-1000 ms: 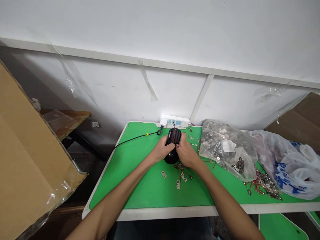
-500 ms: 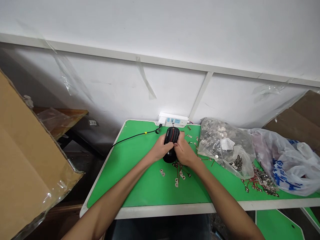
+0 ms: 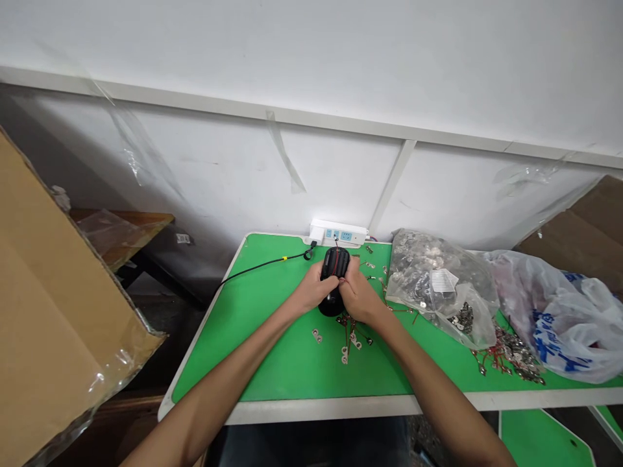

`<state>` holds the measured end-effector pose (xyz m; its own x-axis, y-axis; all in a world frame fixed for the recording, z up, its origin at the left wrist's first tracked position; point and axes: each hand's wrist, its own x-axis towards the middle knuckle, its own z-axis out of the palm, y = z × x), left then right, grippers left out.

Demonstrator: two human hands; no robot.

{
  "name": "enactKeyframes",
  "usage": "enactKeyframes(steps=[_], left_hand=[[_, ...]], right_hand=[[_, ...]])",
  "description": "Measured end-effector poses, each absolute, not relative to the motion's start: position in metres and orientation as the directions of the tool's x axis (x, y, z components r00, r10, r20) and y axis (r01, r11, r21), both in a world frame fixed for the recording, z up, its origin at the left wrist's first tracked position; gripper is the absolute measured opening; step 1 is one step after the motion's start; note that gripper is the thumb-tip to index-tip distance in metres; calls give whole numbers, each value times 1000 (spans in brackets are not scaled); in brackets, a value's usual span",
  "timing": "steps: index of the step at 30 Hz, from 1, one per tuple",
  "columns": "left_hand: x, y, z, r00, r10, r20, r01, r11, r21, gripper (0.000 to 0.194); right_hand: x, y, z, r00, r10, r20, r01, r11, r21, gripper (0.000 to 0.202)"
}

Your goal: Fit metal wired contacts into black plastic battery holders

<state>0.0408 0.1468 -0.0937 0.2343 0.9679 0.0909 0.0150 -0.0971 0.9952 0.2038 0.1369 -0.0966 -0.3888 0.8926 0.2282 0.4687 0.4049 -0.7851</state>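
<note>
A black rounded device [image 3: 331, 301] stands near the middle of the green table [image 3: 282, 363], with a thin reddish wire running over its ribbed top. My left hand [image 3: 316, 285] is closed at its left side, thumb across the front. On the other side my right hand [image 3: 357, 292] is closed too, its fingers partly hidden by the device. Both thumbs meet at the wire on the front. Below the hands lie small metal tabs with wires [image 3: 351, 337], and a separate metal piece [image 3: 317, 335] rests to their left.
A white power strip [image 3: 343, 232] sits at the wall with a black cable [image 3: 257, 266]. To the right are a clear bag of metal parts [image 3: 438, 279], a pile of wired parts [image 3: 516, 353] and a white plastic bag [image 3: 584, 331]. A cardboard box [image 3: 58, 324] stands at left.
The view has shifted very slightly. Both hands stay at the black device, with no clear movement of their own.
</note>
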Motion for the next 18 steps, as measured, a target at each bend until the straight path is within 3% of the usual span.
enactKeyframes(steps=[5, 11, 15, 18], left_hand=[[45, 148, -101, 191, 981, 40, -108, -19, 994, 25], [52, 147, -106, 201, 953, -227, -428, 294, 854, 32], [47, 148, -99, 263, 901, -344, -510, 433, 743, 31], [44, 149, -94, 267, 898, -349, -532, 439, 723, 25]], right_hand=[[206, 139, -92, -374, 907, 195, 494, 373, -786, 24], [218, 147, -89, -399, 903, 158, 425, 335, -841, 35], [227, 156, -93, -286, 921, 266, 372, 362, -855, 54], [230, 160, -90, -232, 902, 363, 347, 426, -836, 42]])
